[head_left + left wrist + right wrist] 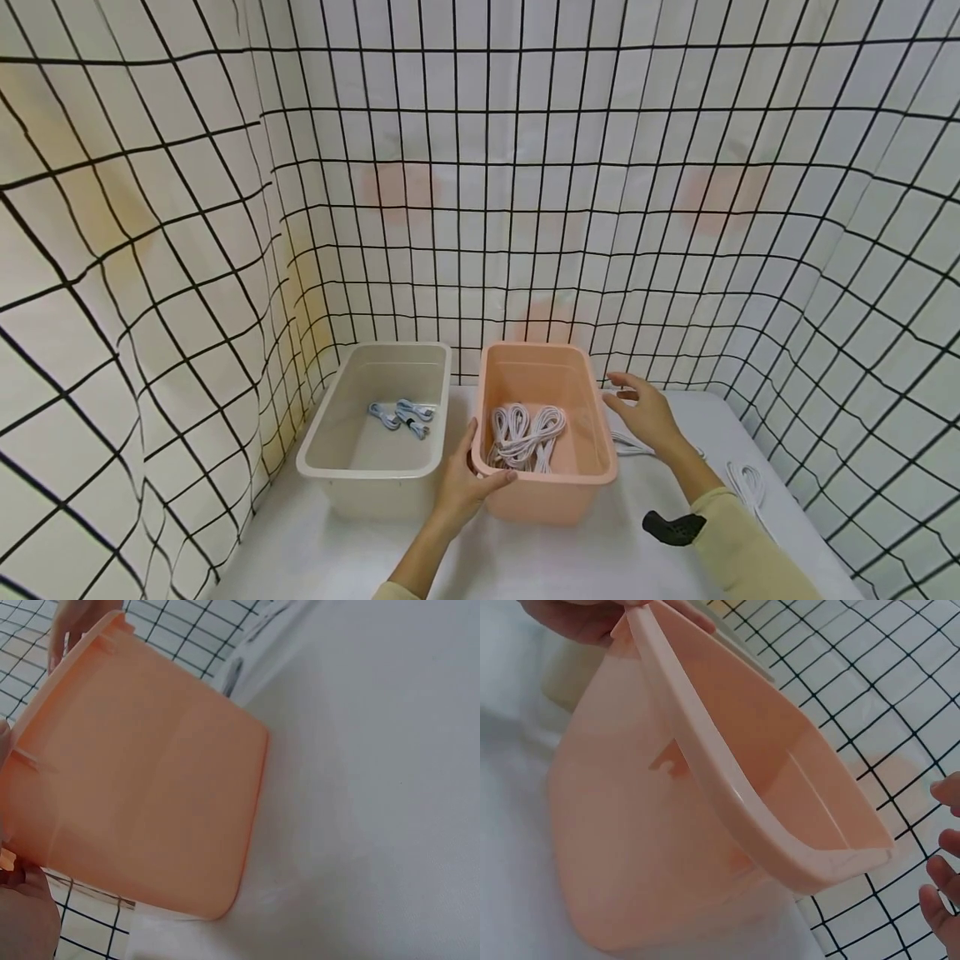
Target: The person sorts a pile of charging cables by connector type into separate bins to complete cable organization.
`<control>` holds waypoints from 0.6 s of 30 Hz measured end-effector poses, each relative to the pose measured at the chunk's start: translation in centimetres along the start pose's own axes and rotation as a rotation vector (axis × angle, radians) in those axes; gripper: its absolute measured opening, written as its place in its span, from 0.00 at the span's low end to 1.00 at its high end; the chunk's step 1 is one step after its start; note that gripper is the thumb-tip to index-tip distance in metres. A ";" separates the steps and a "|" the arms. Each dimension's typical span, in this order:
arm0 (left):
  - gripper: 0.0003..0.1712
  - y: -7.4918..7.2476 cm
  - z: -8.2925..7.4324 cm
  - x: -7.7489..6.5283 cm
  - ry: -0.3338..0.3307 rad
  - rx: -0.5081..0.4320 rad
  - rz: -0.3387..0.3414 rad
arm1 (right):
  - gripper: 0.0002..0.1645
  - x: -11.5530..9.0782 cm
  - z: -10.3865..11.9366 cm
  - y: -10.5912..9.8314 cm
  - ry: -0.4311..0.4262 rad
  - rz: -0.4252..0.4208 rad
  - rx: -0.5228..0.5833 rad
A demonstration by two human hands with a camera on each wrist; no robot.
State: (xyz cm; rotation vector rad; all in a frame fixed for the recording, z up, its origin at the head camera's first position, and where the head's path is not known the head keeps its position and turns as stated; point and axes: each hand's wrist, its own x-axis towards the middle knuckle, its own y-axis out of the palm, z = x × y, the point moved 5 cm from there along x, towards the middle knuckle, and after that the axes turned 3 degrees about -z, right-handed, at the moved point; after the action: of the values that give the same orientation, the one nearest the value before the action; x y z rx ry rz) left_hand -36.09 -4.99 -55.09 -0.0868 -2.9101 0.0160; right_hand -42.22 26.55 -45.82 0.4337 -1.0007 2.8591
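Observation:
A peach plastic bin (547, 500) holds several coiled white cables (528, 437), heaped toward its left side. At the bin's near left corner my left hand (459, 490) grips the rim, thumb over the front edge and fingers along the left wall. In the left wrist view part of that hand (26, 919) shows at the bin's corner. My right hand (651, 418) hovers just off the bin's right rim, its fingers loosely bent and nothing in them. The right wrist view shows those fingertips (949, 874) apart from the bin.
A beige bin (375, 492) stands to the left, with a few small pale-blue cable bundles (386, 417) inside. White cables (632, 446) lie beside the peach bin, partly behind my right hand. Another white coil (746, 483) lies farther right. Black netting (487, 208) surrounds the table.

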 end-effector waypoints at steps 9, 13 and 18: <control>0.67 0.0 -0.1 -0.1 -0.007 -0.008 -0.004 | 0.33 -0.5 -0.5 0.1 -0.006 0.053 -0.005; 0.68 0.0 -0.2 0.0 -0.006 0.001 -0.007 | 0.32 -0.7 -0.4 0.0 -0.013 0.062 -0.017; 0.68 0.0 -0.3 0.0 0.001 -0.007 -0.004 | 0.32 -0.8 -0.3 -0.3 -0.018 0.069 -0.020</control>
State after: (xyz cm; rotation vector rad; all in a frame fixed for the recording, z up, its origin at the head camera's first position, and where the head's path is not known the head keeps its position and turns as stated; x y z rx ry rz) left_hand -36.02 -4.99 -54.84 -0.0823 -2.9091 0.0057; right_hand -41.48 26.98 -46.14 0.4329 -1.0674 2.9076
